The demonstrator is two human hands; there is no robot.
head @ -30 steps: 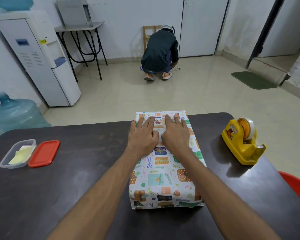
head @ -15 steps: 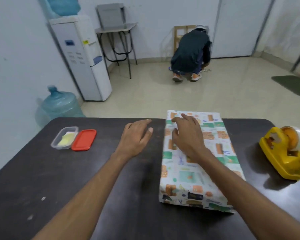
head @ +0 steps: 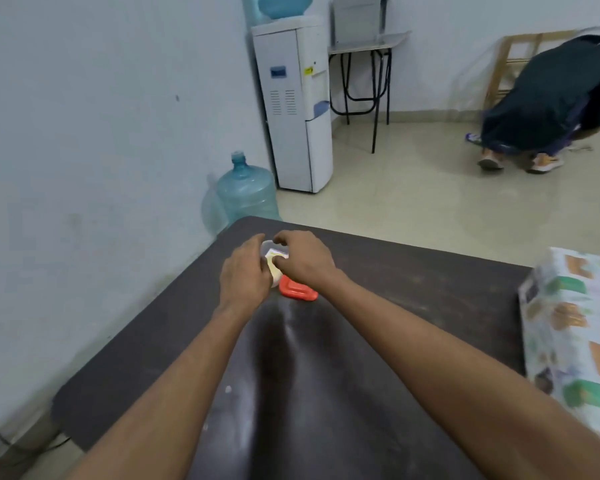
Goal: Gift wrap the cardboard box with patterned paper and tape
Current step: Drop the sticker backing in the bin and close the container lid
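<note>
Single head view, angled down-left, close over table (head: pixel 430 289)

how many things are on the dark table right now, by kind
wrapped box: 1
clear container holding yellow notes: 1
red lid: 1
total: 3
Both the left hand and right hand are at the container; the grip itself is not clear.

Left hand (head: pixel 245 275) and right hand (head: pixel 305 259) at clear container (head: pixel 270 251), red lid (head: pixel 297 290) beside, wrapped box (head: pixel 575 327) well apart on dark table (head: pixel 413 282)
</note>
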